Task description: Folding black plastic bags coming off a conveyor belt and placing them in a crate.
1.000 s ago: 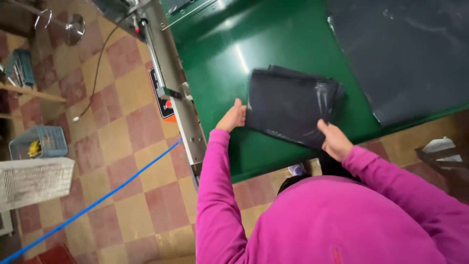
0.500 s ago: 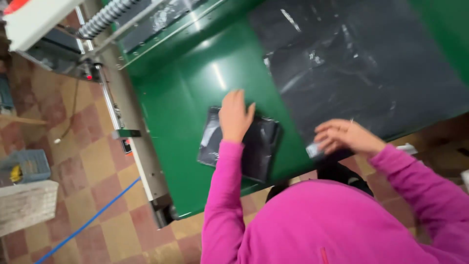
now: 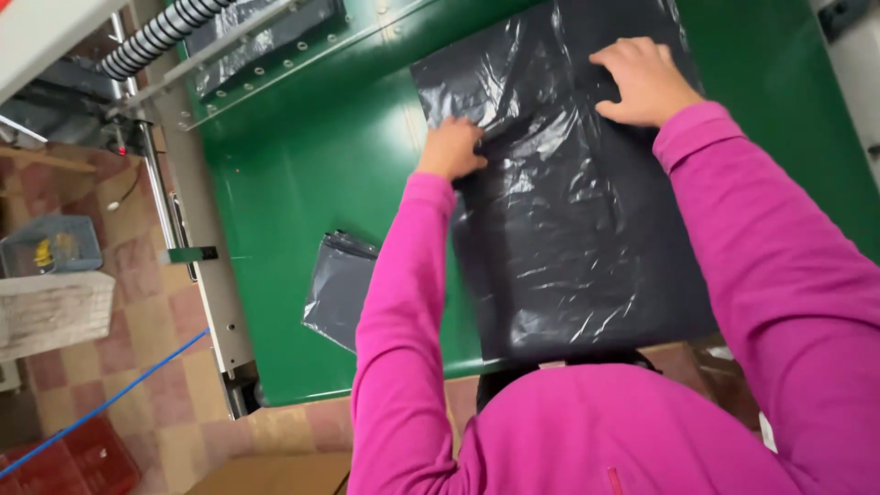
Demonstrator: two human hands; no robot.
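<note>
Magenta sleeves fill the near edge of the view, both arms reaching out over the green table [image 3: 302, 211]. Landmark is that table. Near its front edge, left of the left arm, a folded dark bag stack [image 3: 337, 289] lies flat, partly hidden by the sleeve, untouched. Spread across the table's middle and right, a large black plastic sheet [image 3: 568, 229], wrinkled, glossy, runs from the front edge toward the far side. Left hand [image 3: 451, 147] sits at the sheet's left edge, fingers curled in, pinching a fold of the plastic. Right hand [image 3: 642, 81] lies farther up the sheet, palm down, fingers spread and pressed on it, gripping nothing. Beyond, at the table's far left corner, a metal rail [image 3: 266, 55] with bolt holes and a ribbed black hose [image 3: 160, 35]. Left of the table, checkered floor tiles [image 3: 137, 330], a blue cable [image 3: 101, 403].
</note>
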